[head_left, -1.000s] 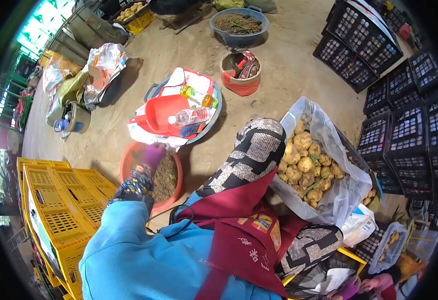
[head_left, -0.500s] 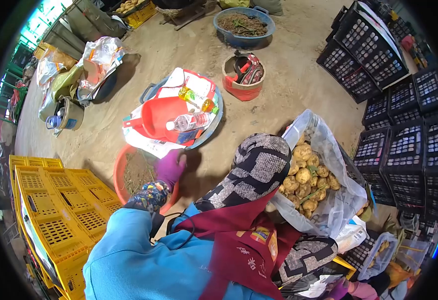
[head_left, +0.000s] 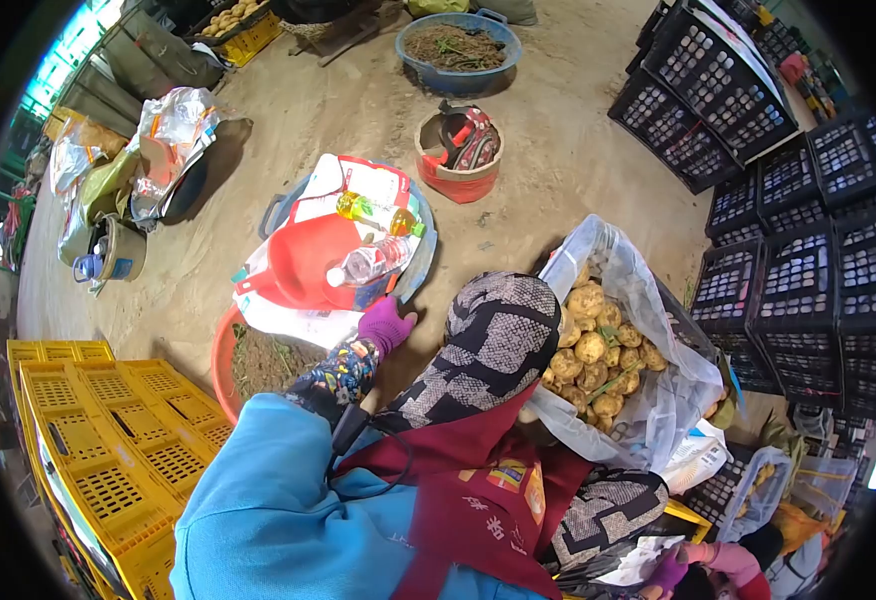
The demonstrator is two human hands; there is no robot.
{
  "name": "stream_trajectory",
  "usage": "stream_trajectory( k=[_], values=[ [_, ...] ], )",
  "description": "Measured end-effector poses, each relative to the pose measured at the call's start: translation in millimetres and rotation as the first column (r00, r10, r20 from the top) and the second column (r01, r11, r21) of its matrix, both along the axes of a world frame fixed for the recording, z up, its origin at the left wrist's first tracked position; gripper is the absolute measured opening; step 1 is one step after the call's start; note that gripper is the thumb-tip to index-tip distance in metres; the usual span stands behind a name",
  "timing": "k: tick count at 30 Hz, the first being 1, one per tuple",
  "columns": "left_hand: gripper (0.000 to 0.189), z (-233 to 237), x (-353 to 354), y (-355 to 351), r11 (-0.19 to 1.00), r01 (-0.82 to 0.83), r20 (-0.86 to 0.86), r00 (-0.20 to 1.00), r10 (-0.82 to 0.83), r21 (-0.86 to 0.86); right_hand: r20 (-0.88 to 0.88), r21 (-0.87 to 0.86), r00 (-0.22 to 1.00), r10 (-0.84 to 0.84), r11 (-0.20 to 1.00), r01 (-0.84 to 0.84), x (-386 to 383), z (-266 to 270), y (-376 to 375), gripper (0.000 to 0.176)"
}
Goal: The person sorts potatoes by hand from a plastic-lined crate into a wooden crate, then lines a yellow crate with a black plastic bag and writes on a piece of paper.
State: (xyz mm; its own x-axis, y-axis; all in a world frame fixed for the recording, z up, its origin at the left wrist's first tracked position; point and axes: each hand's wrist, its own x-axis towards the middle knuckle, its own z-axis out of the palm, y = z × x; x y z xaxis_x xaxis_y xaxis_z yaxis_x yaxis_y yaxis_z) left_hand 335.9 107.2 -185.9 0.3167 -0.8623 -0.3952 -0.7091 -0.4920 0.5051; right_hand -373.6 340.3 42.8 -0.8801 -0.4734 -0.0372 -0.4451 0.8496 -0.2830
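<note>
Left hand (head_left: 386,325), purple-gloved, just beside blue basin (head_left: 426,254), near orange tub (head_left: 222,364); can't tell if fingers grip anything.

brown floor (head_left: 308,115), bright light (head_left: 78,45) left

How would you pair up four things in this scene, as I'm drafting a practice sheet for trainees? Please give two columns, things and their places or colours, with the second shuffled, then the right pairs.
Things:
1. Potatoes
2. Red scoop
3. Yellow crates
4. Left hand

Places or colours:
A. At the lower left of the picture
B. In a purple glove
C. Inside a translucent liner
D. Lying over the blue basin, beside a clear bottle

Right pairs: 1-C, 2-D, 3-A, 4-B
</note>
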Motion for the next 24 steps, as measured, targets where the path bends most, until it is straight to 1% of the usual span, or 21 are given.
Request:
stream_trajectory(
  k=[1, 2, 3, 5, 6, 8, 9, 10, 11, 12, 13, 14, 15, 17, 18, 20, 22, 24],
  values=[
    [0.056, 5.5, -3.4, -1.6, 0.998, 0.054, -0.051, 0.997, -0.052, 0.044, 0.006, 0.002, 1.000, -0.010, 1.000, 0.010, 1.5, -0.2, 1.0, 0.029],
    [0.053, -4.2, 0.1, -1.8, 0.996, 0.064, -0.183, 0.982, -0.052, 0.060, 0.012, 0.004, 1.000, -0.015, 1.000, 0.015, 0.8, 0.9, 1.1, 0.029],
    [0.048, 15.3, 0.9, -8.6, 0.998, 0.037, -0.309, 0.951, -0.017, 0.056, 0.016, 0.005, 1.000, -0.023, 1.000, 0.022, 3.2, 2.1, 0.4, 0.029],
    [0.038, 58.0, 10.2, -32.1, 0.998, -0.017, -0.542, 0.839, 0.049, 0.064, 0.033, 0.008, 0.999, -0.036, 0.999, 0.036, 3.0, 7.8, 1.9, 0.029],
    [0.039, 61.5, 20.4, -49.0, 0.994, -0.060, -0.489, 0.872, 0.007, -0.093, 0.039, 0.012, 0.998, -0.045, 0.999, 0.044, 4.6, 10.3, 2.8, 0.029],
    [0.042, 61.9, 52.8, -88.3, 0.939, -0.190, -0.455, 0.889, 0.042, -0.286, 0.067, 0.030, 0.997, -0.049, 0.998, 0.047, 2.7, 10.1, 9.5, 0.028],
    [0.041, 61.5, 74.8, -107.1, 0.903, -0.283, -0.481, 0.871, 0.102, -0.323, 0.093, 0.030, 0.995, -0.046, 0.999, 0.043, 3.7, 11.3, 9.6, 0.028],
    [0.042, 30.7, 103.8, -122.1, 0.942, -0.176, -0.337, 0.939, 0.073, -0.287, 0.129, 0.030, 0.992, -0.011, 1.000, 0.008, 1.3, 7.7, 8.2, 0.029],
    [0.043, 0.9, 132.2, -137.3, 0.969, -0.069, -0.186, 0.982, 0.025, -0.237, 0.165, 0.028, 0.986, 0.022, 0.999, -0.027, -1.0, 4.2, 6.7, 0.029],
    [0.043, -3.5, 139.7, -147.5, 0.992, 0.046, -0.031, 0.998, -0.050, -0.119, 0.201, 0.024, 0.979, 0.046, 0.998, -0.052, -6.6, -1.7, 9.9, 0.030],
    [0.043, -10.6, 143.7, -149.4, 0.993, 0.113, 0.081, 0.991, -0.111, -0.018, 0.233, 0.023, 0.970, 0.065, 0.997, -0.072, -11.7, -7.7, 17.8, 0.031],
    [0.043, -11.3, 141.7, -156.0, 0.990, 0.140, 0.145, 0.979, -0.143, 0.037, 0.262, 0.016, 0.961, 0.082, 0.996, -0.090, -9.7, -13.3, 23.5, 0.032],
    [0.043, -12.0, 136.7, -159.9, 0.984, 0.158, 0.201, 0.964, -0.172, 0.084, 0.309, -0.201, 0.947, 0.082, 0.979, -0.020, -6.1, -24.3, 28.2, 0.014],
    [0.043, -13.8, 126.0, -166.1, 0.975, 0.176, 0.272, 0.939, -0.208, 0.138, 0.440, -0.212, 0.895, 0.078, 0.977, 0.019, -6.7, -28.2, 40.3, 0.015],
    [0.044, -11.8, 119.8, -166.3, 0.971, 0.181, 0.304, 0.927, -0.221, 0.153, 0.466, -0.213, 0.876, 0.126, 0.977, -0.027, -19.9, -35.8, 52.4, 0.012],
    [0.044, -12.5, 113.2, -162.9, 0.972, 0.181, 0.338, 0.914, -0.223, 0.150, 0.539, -0.113, 0.827, 0.160, 0.987, -0.118, -45.9, -41.3, 76.3, 0.013],
    [0.045, -8.0, 108.1, -154.3, 0.978, 0.178, 0.356, 0.912, -0.204, 0.105, 0.603, -0.034, 0.771, 0.206, 0.972, -0.233, -62.9, -37.0, 84.8, 0.017],
    [0.046, 3.8, 102.4, -141.2, 0.987, 0.163, 0.335, 0.930, -0.150, -0.011, 0.548, -0.017, 0.815, 0.186, 0.977, -0.212, -54.3, -36.4, 88.0, 0.019]
  ],
)
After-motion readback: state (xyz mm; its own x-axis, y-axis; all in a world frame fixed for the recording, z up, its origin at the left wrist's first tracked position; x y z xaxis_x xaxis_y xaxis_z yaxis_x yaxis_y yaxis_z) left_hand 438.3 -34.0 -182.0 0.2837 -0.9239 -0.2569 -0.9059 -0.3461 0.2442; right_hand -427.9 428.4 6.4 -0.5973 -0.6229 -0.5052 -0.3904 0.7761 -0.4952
